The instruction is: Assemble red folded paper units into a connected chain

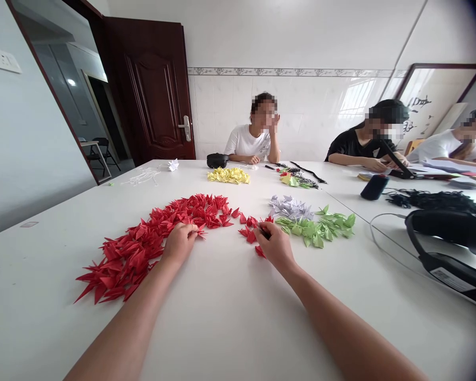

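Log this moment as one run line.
left hand: on red paper cranes | right hand: by loose red cranes | beside: green cranes

A strip of white tabletop (pixel 218 317) leaves room for passing in front of the left hand (pixel 178 243) and right hand (pixel 275 245). Farther forward, a wide heap of red folded-paper cranes (pixel 143 248) and a cluster of pale green paper cranes (pixel 315 228) stand in the way, with a narrow-looking gap between them, though the angle makes it hard to judge.
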`<state>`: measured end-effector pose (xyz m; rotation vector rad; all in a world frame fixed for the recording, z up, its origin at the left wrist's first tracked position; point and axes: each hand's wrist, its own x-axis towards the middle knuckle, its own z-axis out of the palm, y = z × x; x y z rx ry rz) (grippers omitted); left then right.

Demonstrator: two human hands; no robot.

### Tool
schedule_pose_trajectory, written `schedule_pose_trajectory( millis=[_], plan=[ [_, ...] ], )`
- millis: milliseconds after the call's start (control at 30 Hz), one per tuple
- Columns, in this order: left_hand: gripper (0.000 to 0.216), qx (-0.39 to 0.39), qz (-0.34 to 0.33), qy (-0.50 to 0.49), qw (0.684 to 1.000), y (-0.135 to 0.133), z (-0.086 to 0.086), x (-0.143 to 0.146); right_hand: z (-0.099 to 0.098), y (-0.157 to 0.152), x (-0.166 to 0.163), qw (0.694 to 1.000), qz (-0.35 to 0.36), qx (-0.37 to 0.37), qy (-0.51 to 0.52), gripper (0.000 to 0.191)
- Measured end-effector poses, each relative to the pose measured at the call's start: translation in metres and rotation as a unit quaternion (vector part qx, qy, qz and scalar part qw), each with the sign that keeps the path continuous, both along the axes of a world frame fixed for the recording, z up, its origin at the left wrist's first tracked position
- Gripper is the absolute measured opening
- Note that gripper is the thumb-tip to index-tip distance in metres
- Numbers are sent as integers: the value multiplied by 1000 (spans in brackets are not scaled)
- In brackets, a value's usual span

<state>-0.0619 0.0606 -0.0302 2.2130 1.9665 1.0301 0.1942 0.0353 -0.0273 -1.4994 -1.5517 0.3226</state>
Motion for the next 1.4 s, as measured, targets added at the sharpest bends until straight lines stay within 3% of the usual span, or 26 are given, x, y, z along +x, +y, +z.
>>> schedule_pose_trajectory(
  millis=[133,333,400,467,567,700,833,1033,1133,1233,1300,1400],
  plan=[
    [26,23,-24,10,999,1,0,3,3,-7,-8,999,30,19,-27,22],
    [21,-8,-98,3,995,-2,-2,9,7,-30,-27,976,157,25,-148,17],
    [21,-13,-102,-18,995,-4,-2,11,12,-30,-26,972,141,20,-188,17],
    [22,-10,-103,-33,994,-5,-2,15,20,-22,-20,976,75,11,-202,17],
    [21,-7,-112,-45,993,-7,-1,24,33,7,-7,976,-13,-74,-205,21],
    [22,5,-125,-86,988,-12,1,34,41,49,0,971,23,-107,-212,17],
    [20,24,-115,-121,986,-12,2,35,38,70,-3,967,63,-121,-217,11],
    [20,63,-114,-171,977,-15,6,37,46,57,-14,974,75,-105,-188,20],
    [31,17,-138,-244,960,-22,10,44,53,40,-27,984,111,-101,-95,28],
    [43,-40,-172,-306,936,-29,13,51,56,27,-38,975,196,-103,-11,33],
    [38,-66,-184,-323,926,-31,14,54,56,27,-40,969,221,-98,-43,36],
    [32,-78,-168,-315,931,-30,14,54,49,37,-30,971,120,-94,-184,32]
  ],
)
